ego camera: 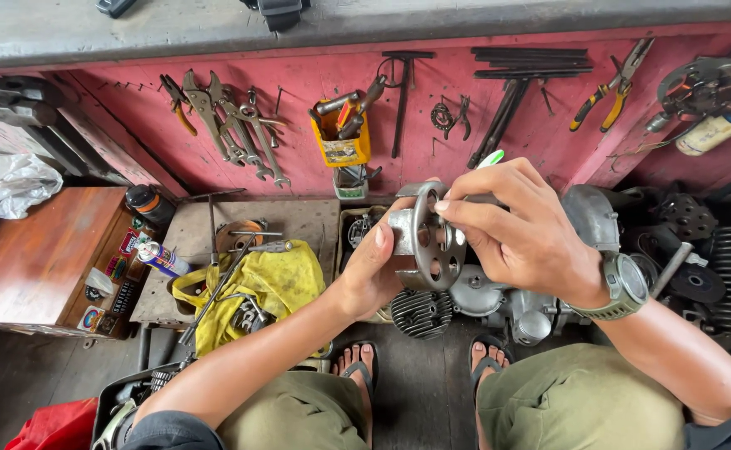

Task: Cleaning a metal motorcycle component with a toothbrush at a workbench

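Where stickers dot the wooden box [45, 262] at left: spray can [159, 258], yellow rag [275, 279]. At centre, left hand [375, 271] wrapped round grey holed wheel [429, 237], right hand [522, 233] pinching its rim, perhaps gripping a green-tipped pen [490, 158].

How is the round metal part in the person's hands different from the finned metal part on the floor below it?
The round metal part is held up by the left hand and the right hand; the finned metal part lies on the floor. The held part has a smooth face with round holes; the floor part is covered with thin parallel fins. The held part looks lighter grey, the finned one darker. Both are metal and roundish.
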